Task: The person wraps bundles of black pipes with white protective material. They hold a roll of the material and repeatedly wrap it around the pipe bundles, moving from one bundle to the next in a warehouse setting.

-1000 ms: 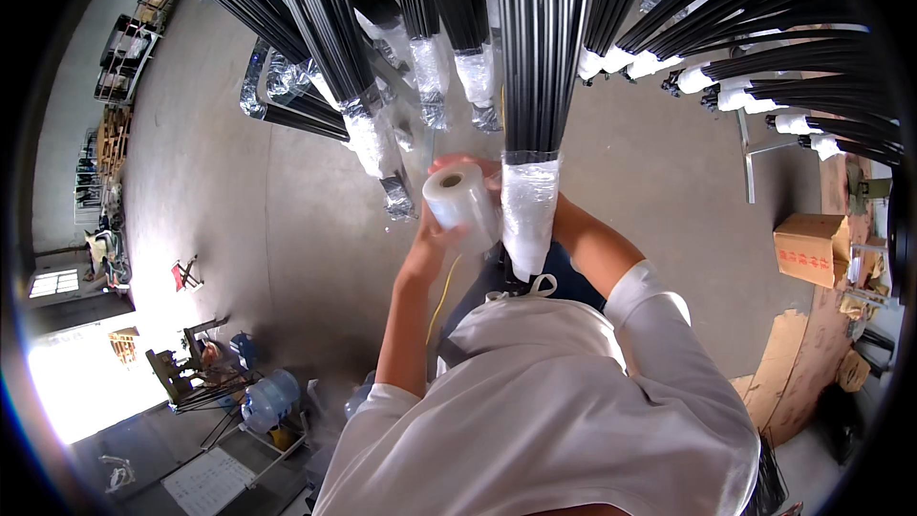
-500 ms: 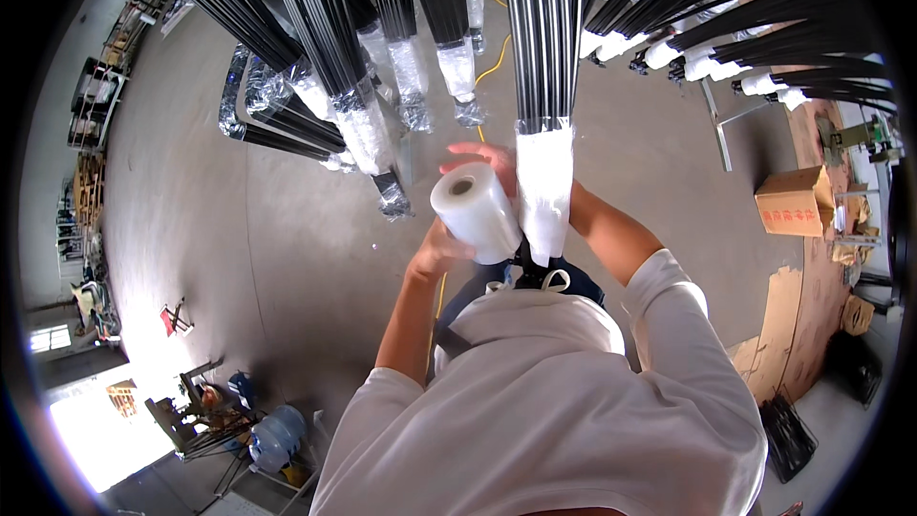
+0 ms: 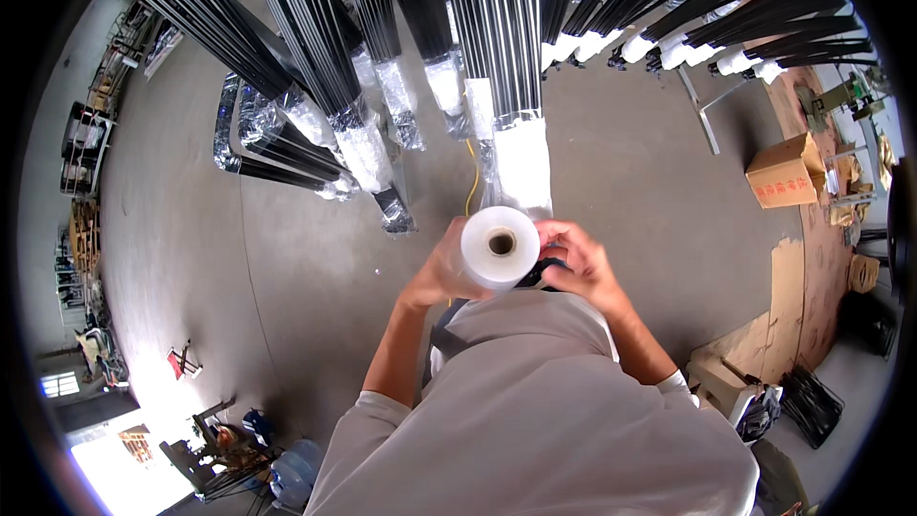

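A roll of clear stretch film with a cardboard core is in front of my waist, one end turned up. My left hand is wrapped round its left side. Beside its right edge is my right hand, fingers bent and apart, fingertips close to the film; whether they touch it I cannot tell. Just beyond the roll hangs a bundle of black rods, its lower end covered in a white film wrap. The roll hides the lowest part of that wrap.
More black rod bundles with film-wrapped ends hang at the far left, and others at the far right. A yellow cable runs on the floor. A cardboard box stands at right, a blue water bottle at lower left.
The roll has swung from the left of the wrapped bundle end to in front of it, its core now facing up. My right hand has come from behind the bundle to the roll's right side.
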`<state>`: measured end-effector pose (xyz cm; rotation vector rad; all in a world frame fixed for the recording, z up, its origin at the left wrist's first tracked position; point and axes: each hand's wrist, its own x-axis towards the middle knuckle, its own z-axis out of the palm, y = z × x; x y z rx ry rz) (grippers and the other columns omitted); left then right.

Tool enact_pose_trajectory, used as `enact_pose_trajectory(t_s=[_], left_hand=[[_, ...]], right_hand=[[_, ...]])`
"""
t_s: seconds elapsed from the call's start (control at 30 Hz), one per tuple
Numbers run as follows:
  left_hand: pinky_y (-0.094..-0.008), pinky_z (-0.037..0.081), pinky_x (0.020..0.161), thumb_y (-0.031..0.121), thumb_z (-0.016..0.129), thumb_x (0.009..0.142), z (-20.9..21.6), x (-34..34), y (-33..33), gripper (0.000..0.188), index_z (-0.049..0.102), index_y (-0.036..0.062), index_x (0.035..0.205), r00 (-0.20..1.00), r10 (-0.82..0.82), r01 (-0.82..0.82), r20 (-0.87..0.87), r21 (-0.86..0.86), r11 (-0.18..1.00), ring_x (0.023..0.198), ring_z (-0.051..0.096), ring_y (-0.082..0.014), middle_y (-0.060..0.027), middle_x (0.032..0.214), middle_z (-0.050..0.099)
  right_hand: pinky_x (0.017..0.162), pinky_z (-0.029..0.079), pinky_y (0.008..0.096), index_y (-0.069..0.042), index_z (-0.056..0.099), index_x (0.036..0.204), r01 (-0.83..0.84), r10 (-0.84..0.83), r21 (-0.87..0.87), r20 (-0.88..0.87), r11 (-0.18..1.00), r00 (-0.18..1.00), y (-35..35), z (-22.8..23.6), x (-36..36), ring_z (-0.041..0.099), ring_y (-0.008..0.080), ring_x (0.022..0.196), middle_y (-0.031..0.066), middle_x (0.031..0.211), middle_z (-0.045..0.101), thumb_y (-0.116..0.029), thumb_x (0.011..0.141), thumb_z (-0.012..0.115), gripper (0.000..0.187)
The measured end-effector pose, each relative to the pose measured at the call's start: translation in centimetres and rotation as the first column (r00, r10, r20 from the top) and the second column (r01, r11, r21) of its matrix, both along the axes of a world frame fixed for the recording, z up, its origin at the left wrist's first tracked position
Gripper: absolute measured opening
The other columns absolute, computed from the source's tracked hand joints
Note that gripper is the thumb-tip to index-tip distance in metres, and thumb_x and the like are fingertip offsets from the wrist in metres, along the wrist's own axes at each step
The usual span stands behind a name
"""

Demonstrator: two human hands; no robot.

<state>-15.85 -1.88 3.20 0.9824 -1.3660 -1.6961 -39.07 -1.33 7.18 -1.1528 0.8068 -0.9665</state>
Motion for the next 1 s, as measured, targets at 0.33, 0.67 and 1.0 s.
enact_pose_trajectory(t_s=[0.33, 0.67, 1.0], left_hand=[[-0.0335, 0.025, 0.1, 0.032, 0.07, 0.066, -0.4, -1.1, 2.2, 0.081, 0.029, 0.0015, 0.129, 0.966, 0.007, 0.042, -0.258, 0.183, 0.982, 0.117, 0.037, -0.0184, -0.007, 0.126, 0.04], [-0.0316, 0.028, 0.098, 0.029, 0.055, 0.084, -2.5, -2.1, -10.4, 0.069, 0.015, 0.0004, 0.132, 0.99, 0.084, -0.059, 0.112, -0.213, 0.975, 0.119, 0.033, -0.024, -0.0157, 0.127, 0.035], [-0.0269, 0.046, 0.075, 0.013, 0.069, 0.069, -0.1, -6.6, -10.4, 0.039, 0.055, -0.0027, 0.101, 0.952, 0.235, -0.234, -0.198, 0.027, 0.972, 0.081, 0.059, -0.0153, -0.0089, 0.091, 0.062]], right_hand=[[0.096, 0.028, 0.0358, -0.008, 0.017, 0.121, 0.056, -0.102, -0.168, -0.277, 0.984, 0.955, 1.1, -2.1, 4.3, 0.035, 0.021, 0.113, 0.0104, 0.114, 0.037, -0.019, 0.053, 0.079, 0.092], [0.092, 0.037, 0.037, -0.002, 0.029, 0.124, 0.091, -0.184, -0.242, -0.394, 0.966, 0.901, 1.5, 1.3, 4.1, 0.046, 0.0287, 0.109, 0.0169, 0.115, 0.045, -0.027, 0.047, 0.08, 0.096], [0.077, 0.047, 0.0339, -0.001, 0.041, 0.107, 0.607, -0.659, -0.256, -0.294, 0.752, 0.693, 1.1, -0.1, -7.8, 0.056, 0.0203, 0.088, 0.0104, 0.095, 0.055, -0.027, 0.045, 0.081, 0.079]])
